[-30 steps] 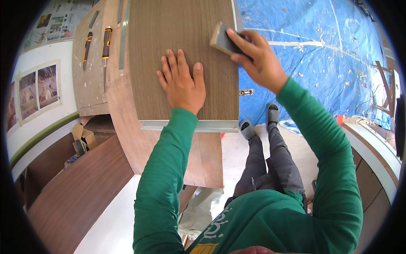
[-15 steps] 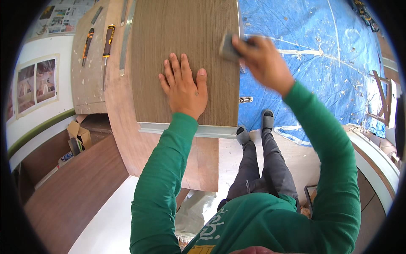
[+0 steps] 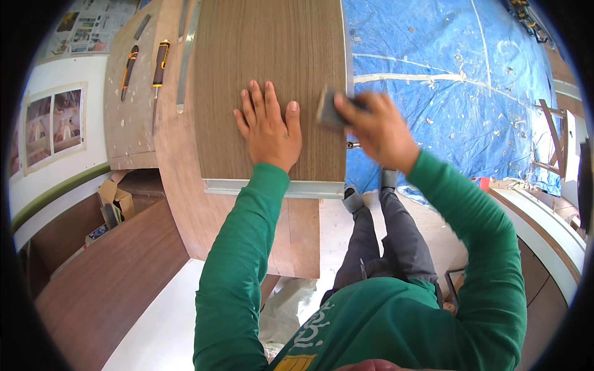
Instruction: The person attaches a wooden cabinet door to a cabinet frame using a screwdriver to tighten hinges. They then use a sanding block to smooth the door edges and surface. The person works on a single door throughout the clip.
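A brown wood-grain panel (image 3: 266, 43) lies on the workbench in front of me. My left hand (image 3: 272, 141) rests flat on it with the fingers spread. At the panel's right edge, my right hand (image 3: 385, 133), blurred by motion, grips a dark sanding block (image 3: 332, 111). The block's paler face is turned toward the panel's edge; whether it touches the surface there I cannot tell. A pale metal-looking strip (image 3: 315, 189) runs along the panel's near edge. Part of a metal hinge (image 3: 353, 144) shows at the right edge, beside my right hand.
Left of the panel lie a screwdriver (image 3: 161, 65), a utility knife (image 3: 129, 73) and a long metal strip (image 3: 187, 62) on the plywood bench (image 3: 176, 154). A blue tarp (image 3: 433, 37) with scattered scraps covers the floor at right. An open cardboard box (image 3: 117, 196) stands at lower left.
My right hand has moved toward me along the panel's right edge with the sanding block. The hinge is now partly hidden behind it. My left hand has stayed in place on the panel.
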Tool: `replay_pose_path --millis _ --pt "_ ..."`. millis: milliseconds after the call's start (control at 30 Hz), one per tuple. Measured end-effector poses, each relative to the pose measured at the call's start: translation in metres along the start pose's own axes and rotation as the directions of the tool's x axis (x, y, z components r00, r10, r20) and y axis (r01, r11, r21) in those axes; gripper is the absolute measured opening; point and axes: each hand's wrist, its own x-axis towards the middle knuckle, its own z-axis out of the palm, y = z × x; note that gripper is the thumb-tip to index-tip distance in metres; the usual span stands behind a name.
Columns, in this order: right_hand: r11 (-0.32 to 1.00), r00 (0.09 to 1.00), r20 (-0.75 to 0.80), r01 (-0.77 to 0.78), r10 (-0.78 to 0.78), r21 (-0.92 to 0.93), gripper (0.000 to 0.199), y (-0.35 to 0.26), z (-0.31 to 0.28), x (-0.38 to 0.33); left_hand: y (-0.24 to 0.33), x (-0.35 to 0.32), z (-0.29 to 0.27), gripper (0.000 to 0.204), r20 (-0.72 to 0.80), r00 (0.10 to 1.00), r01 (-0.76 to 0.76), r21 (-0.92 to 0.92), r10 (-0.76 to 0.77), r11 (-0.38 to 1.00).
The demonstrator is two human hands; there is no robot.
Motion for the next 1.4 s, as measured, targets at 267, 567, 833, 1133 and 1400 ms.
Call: replay_pose_path --millis 267,567,833,1133,1400 --pt "0.98 0.983 -0.178 -0.078 0.045 -0.183 0.053 0.086 -0.005 0.123 0.003 0.003 -0.001 0.068 0.044 0.999 0.016 -0.027 -0.015 0.999" --pt "0.62 0.76 -0.19 -0.329 0.622 0.712 0.056 0.183 -0.009 0.146 0.013 0.001 -0.019 0.079 0.188 0.954 -0.238 0.003 0.233 0.971" --pt "0.128 0.542 0.359 -0.667 0.76 0.734 0.058 0.182 -0.061 -0.063 0.106 0.07 0.011 0.077 0.327 0.867 -0.418 0.066 0.376 0.906" --pt "0.154 0.725 0.341 -0.522 0.598 0.839 0.06 0.161 -0.039 -0.015 0.109 0.356 0.066 0.061 -0.052 0.877 -0.465 0.168 0.478 0.869" --pt "0.709 0.989 -0.111 0.007 0.101 0.705 0.075 0.092 0.001 0.016 0.041 0.362 0.062 0.071 -0.142 0.984 -0.118 -0.088 0.105 0.989"
